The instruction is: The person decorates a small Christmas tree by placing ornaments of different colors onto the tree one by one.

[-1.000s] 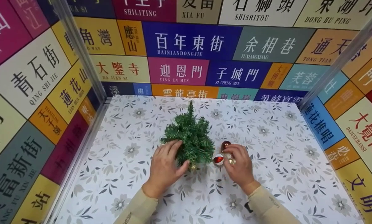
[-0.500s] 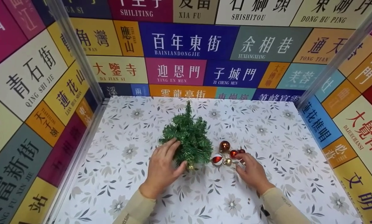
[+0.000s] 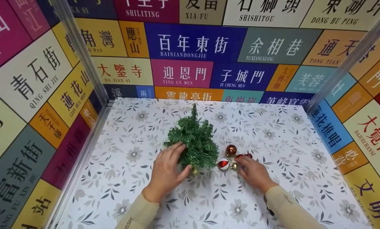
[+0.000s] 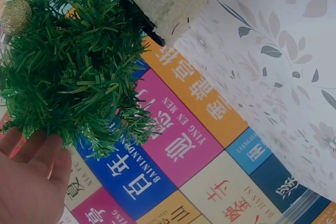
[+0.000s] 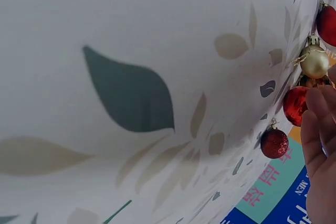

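A small green artificial Christmas tree point(image 3: 196, 143) stands on the table; a gold bauble point(image 4: 16, 16) hangs low in its branches. My left hand point(image 3: 167, 168) rests against the tree's left side, its fingers slightly bent and touching the branches. To the right of the tree, my right hand point(image 3: 256, 173) has its fingertips at a shiny red bauble point(image 5: 295, 106), partly covered by them. Beside that hand lie a plain gold bauble point(image 3: 234, 166), a red-and-white bauble point(image 3: 223, 163), a larger coppery-red bauble point(image 3: 231, 149) and a glittery red bauble point(image 5: 274, 143).
A white floral cloth point(image 3: 139, 136) covers the table. Panels with printed place names point(image 3: 193, 41) wall the back and both sides. The tree's cream-coloured base point(image 4: 163, 3) shows in the left wrist view. Tiny dark specks point(image 3: 255, 207) lie near the right forearm.
My right hand has drawn back to the right from the gold bauble, uncovering the cluster, then moved slightly forward onto the red bauble. The left hand stays at the tree.
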